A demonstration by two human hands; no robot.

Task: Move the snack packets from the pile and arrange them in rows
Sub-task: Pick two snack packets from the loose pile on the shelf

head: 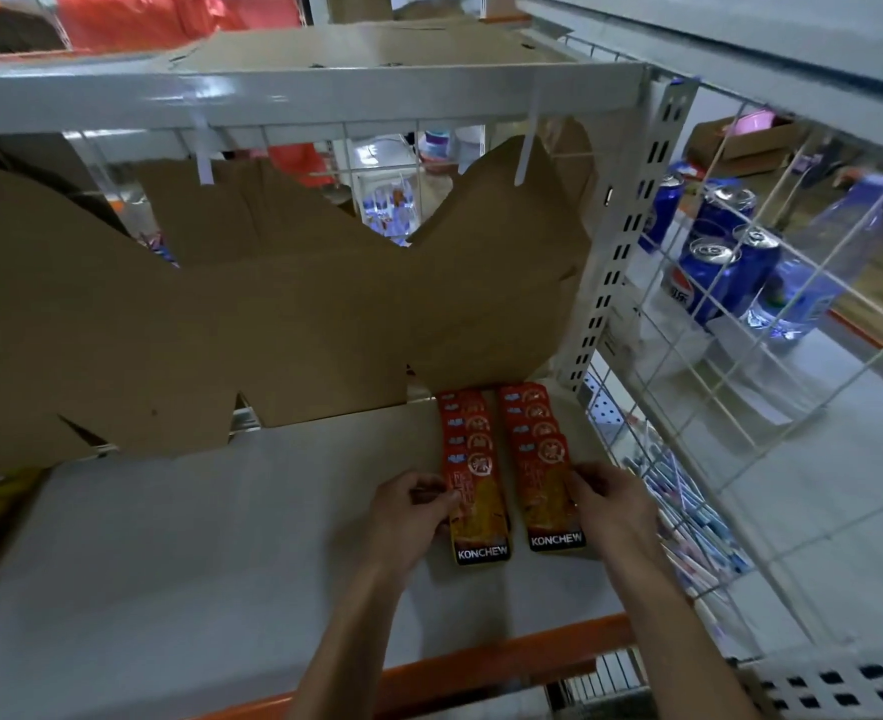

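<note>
1. An orange front edge (481, 667) borders the grey shelf (195, 537), nearest the viewer; two bare forearms reach over it.
2. The left hand (411, 517) lies at the left side of the left row of snack packets (473, 475). Its fingers are curled narrowly and pinch the left edge of the front packet (481, 522), the one marked KONCHEW.
3. The right hand (608, 498) lies at the right side of the right row of snack packets (538, 449). Its fingers are curled close and touch the right edge of that row's front packet (551, 506); whether they truly pinch it cannot be told.
4. The two rows lie side by side on the shelf, a narrow gap between them, each made of overlapping red and orange packets running back toward the cardboard. The left row's front packet sits a little nearer the viewer than the right's.
5. Torn brown cardboard (273, 314) stands along the back of the shelf, and the rear packets lie just at its foot.
6. A white wire grid panel (715, 387) closes the right side of the shelf, just beside the right row.
7. Behind the grid, blue cans (709, 272) stand beside a clear plastic bottle (813, 283).
8. A white upper shelf (299, 90) spans overhead, with flat cardboard on it.
</note>
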